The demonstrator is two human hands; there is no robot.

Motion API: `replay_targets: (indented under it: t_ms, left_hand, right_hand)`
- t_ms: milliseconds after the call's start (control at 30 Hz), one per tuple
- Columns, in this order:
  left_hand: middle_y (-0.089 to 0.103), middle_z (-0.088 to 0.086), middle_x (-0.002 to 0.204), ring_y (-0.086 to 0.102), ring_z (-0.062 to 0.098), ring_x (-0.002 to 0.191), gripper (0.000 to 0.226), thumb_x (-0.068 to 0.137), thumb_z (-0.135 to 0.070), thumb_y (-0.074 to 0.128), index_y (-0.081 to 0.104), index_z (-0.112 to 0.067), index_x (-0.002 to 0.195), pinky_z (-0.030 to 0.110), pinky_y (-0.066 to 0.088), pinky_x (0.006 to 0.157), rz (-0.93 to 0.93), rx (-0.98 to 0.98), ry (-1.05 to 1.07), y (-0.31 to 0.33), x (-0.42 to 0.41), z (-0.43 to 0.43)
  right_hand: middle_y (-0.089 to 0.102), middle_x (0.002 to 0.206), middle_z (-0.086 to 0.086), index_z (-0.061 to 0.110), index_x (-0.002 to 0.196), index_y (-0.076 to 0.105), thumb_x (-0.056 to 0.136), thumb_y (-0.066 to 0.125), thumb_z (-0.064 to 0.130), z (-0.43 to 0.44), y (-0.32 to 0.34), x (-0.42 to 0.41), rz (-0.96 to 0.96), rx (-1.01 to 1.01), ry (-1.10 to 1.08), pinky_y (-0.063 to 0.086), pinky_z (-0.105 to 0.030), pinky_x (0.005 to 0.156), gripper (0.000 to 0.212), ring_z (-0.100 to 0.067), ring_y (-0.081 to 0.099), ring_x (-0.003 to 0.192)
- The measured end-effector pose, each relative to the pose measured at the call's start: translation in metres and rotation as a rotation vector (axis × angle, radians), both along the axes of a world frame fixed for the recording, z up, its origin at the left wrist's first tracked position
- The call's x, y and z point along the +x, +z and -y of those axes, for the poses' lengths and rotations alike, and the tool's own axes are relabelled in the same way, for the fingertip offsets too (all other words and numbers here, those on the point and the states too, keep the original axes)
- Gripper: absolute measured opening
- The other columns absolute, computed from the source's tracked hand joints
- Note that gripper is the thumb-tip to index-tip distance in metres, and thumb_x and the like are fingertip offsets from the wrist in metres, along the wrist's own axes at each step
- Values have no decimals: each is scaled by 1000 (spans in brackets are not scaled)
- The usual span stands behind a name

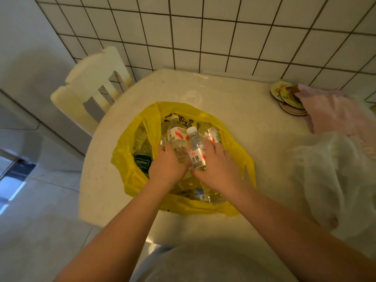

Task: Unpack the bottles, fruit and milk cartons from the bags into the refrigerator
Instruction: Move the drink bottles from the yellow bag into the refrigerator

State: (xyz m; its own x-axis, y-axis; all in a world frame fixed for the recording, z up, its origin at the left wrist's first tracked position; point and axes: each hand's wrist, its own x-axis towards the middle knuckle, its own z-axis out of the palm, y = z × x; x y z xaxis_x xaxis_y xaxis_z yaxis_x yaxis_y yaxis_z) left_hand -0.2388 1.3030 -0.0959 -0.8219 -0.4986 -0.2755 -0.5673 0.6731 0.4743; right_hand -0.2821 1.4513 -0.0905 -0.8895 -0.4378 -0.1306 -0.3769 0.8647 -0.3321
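Head view: the yellow bag (pixel 132 171) sat open mid-table, full of bottles, with a white bag (pixel 325 180) at three o'clock. The left hand (pixel 167 165) curled round a red-labelled bottle (pixel 177 137) and the right hand (pixel 218 165) clasped the white-capped bottle (pixel 195 153). Bottle unpacking seemed under way. The next move probably called for lifting both clear of the bag's handles.

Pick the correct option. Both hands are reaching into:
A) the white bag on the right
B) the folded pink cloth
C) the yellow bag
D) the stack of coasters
C: the left hand and the right hand are both inside the open yellow bag, holding the water bottles in it, while the white bag lies apart to the right.
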Motion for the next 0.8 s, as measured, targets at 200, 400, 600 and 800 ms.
replay_targets:
  t_ms: [200, 400, 600, 800]
  left_hand:
    - [14, 5, 162, 45, 34, 135, 125, 64, -65, 81, 4, -28, 156, 48, 48, 95, 161, -51, -175, 2, -11, 10]
    - [10, 4, 165, 42, 34, 138, 129, 68, -66, 75, -8, -25, 158, 46, 45, 100, 232, -78, -280, 5, -20, 19]
    - [6, 11, 165, 36, 35, 143, 125, 76, -51, 77, -11, -17, 157, 45, 41, 107, 247, -37, -205, 7, -34, 6]
    - [10, 23, 161, 41, 41, 137, 125, 73, -61, 77, -3, -11, 155, 48, 43, 107, 152, -21, -79, 3, -38, -14]
  right_hand:
    - [26, 148, -9, 23, 155, 8, 74, 79, 48, 15, -7, 6, -54, 79, -79, 50, -40, 85, 111, -33, 43, 121]
    - [29, 140, -11, 23, 153, 10, 67, 81, 43, 13, -11, 1, 115, -79, -204, 41, -46, 98, 113, -36, 38, 124]
    - [52, 114, -2, 20, 123, 49, 60, 79, 36, -17, -3, 5, 302, -424, -485, 48, -36, 80, 72, -20, 56, 100]
    - [74, 96, -5, 27, 108, 64, 70, 78, 6, -45, 11, 14, 652, -1016, -672, 59, -39, 73, 45, -23, 72, 88]
